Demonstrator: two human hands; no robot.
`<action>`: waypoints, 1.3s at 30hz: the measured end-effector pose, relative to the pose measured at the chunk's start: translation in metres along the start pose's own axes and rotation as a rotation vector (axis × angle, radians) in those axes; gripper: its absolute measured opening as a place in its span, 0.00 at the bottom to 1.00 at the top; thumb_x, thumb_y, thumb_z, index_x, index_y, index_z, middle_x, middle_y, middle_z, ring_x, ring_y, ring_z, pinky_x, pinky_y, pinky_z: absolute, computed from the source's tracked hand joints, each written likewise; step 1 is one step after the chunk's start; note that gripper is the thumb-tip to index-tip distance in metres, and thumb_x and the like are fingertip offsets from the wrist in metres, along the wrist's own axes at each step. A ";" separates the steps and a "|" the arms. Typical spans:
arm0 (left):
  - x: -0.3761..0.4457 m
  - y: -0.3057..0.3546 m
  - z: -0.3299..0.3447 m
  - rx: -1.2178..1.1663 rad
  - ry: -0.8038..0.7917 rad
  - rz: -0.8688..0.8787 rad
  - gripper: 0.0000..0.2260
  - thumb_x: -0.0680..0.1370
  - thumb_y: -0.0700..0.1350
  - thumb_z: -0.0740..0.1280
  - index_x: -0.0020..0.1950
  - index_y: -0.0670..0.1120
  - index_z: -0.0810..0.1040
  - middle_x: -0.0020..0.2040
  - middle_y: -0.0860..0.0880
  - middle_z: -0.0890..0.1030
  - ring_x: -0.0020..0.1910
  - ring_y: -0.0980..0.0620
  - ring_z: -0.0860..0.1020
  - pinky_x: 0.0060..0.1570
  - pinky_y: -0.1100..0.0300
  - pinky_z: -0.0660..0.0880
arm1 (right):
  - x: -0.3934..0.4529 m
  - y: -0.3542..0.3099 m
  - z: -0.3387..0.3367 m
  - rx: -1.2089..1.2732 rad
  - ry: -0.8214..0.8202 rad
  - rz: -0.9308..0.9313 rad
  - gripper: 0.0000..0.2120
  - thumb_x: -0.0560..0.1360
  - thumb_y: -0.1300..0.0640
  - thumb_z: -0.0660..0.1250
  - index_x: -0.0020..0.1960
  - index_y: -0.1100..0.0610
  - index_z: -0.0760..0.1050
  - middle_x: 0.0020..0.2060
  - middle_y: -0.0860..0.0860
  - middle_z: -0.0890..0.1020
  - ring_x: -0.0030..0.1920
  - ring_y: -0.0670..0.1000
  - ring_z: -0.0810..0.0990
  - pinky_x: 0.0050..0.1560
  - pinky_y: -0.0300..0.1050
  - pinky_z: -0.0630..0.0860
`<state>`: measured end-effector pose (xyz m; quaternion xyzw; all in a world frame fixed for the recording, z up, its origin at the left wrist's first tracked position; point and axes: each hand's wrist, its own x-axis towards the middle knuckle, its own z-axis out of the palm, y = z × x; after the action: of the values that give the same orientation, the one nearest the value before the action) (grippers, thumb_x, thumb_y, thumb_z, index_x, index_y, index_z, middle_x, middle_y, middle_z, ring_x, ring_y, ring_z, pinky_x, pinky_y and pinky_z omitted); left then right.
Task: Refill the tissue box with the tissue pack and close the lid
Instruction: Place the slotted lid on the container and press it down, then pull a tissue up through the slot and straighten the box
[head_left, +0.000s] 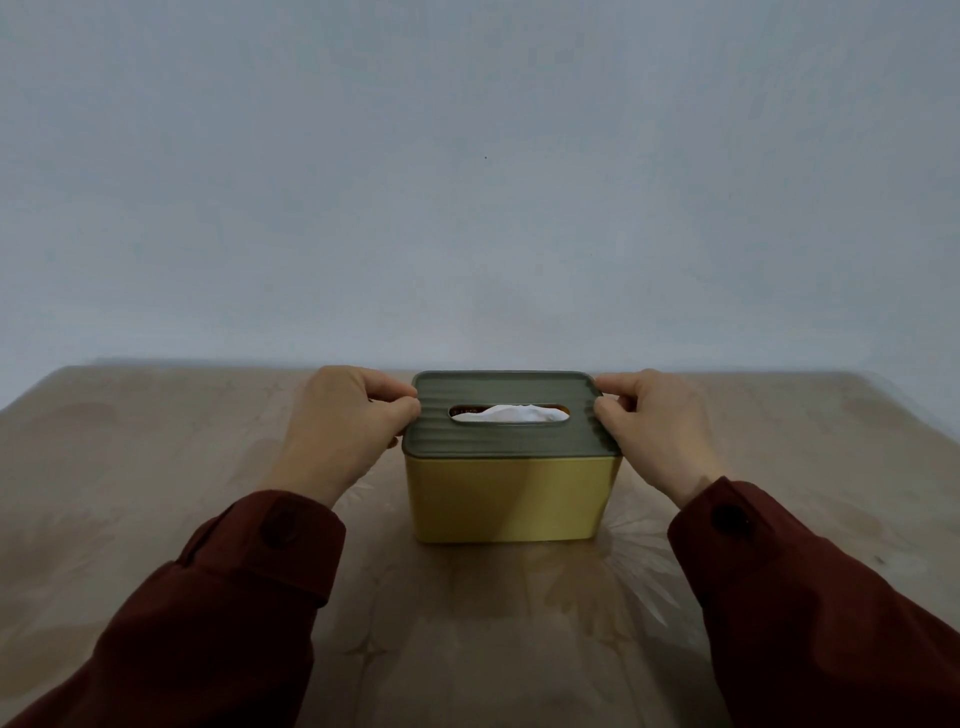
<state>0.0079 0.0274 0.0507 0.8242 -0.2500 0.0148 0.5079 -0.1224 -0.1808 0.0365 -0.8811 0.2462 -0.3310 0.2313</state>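
The yellow rectangular tissue box (511, 499) stands at the bench's (156, 467) centre, its ridged grey lid (498, 441) seated on top, white tissue (511, 414) showing through the oval slot; the left hand (337, 421) pinches the lid's 9 o'clock edge, the right hand (649, 421) its 3 o'clock edge, fingers curled closed on the rim; the box looks stiff, light and smooth-walled, so it is best held by the lid's short ends; dark red sleeves (234, 597) reach in from 6 o'clock.
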 end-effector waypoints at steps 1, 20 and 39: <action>0.000 0.000 0.000 0.008 0.003 0.000 0.07 0.68 0.41 0.71 0.34 0.53 0.82 0.31 0.50 0.83 0.33 0.51 0.82 0.41 0.57 0.80 | 0.000 0.000 0.000 0.001 -0.003 -0.002 0.13 0.71 0.61 0.63 0.48 0.49 0.82 0.23 0.42 0.73 0.30 0.37 0.74 0.29 0.25 0.66; -0.002 -0.005 0.002 0.036 -0.002 0.019 0.05 0.70 0.43 0.70 0.43 0.47 0.84 0.33 0.48 0.84 0.32 0.51 0.82 0.39 0.60 0.78 | -0.004 0.004 0.009 0.078 -0.015 0.120 0.12 0.74 0.58 0.60 0.52 0.51 0.81 0.36 0.44 0.78 0.35 0.38 0.73 0.32 0.28 0.64; -0.003 0.018 0.011 0.201 -0.129 0.337 0.06 0.68 0.43 0.73 0.44 0.48 0.85 0.46 0.53 0.83 0.47 0.59 0.77 0.45 0.81 0.64 | -0.003 -0.022 -0.004 0.137 -0.031 -0.084 0.07 0.61 0.49 0.75 0.31 0.44 0.77 0.39 0.43 0.77 0.44 0.44 0.74 0.38 0.36 0.66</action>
<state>-0.0045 0.0125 0.0592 0.8166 -0.4137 0.0715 0.3962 -0.1212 -0.1635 0.0504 -0.8778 0.1821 -0.3428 0.2806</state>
